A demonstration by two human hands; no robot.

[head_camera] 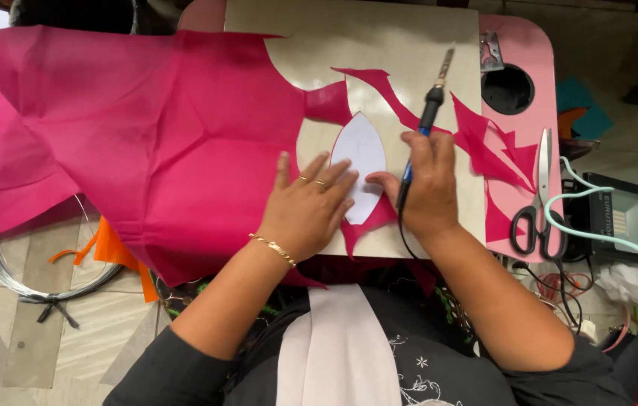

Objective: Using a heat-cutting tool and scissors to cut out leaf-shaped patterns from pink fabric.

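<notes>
left hand (308, 210): laid flat and open, fingers spread, pressing the pink fabric (146, 143) down just left of the template (360, 167); it grips nothing.
right hand (424, 188): closed around the handle of the hot cutter (426, 124), thumb reaching to the template's right edge; the tool's metal tip points up and away from the template, toward the counter's far edge.
template: white pointed-oval shape, lying on the fabric about the middle of the counter (379, 45), between the two hands.
fabric: big creased sheet spreading left of the template and hanging off the counter; cut scraps (492, 150) lie right of the template.
slip risk: only flat pressure holds the template; if the left hand eases, the shape could shift and the outline come out crooked.
burn risk: the fingertips sit close to the template's rim, so a tip run along it may touch them.
cord risk: the cable drops from the right hand toward the lap and could snag and jerk the tool.
scorch risk: a tip that lingers could melt too wide a gap.
scissors (537, 203): far right of the template, on the counter's pink edge, untouched.
wire coil (29, 263): on the floor, far left of the template.
</notes>
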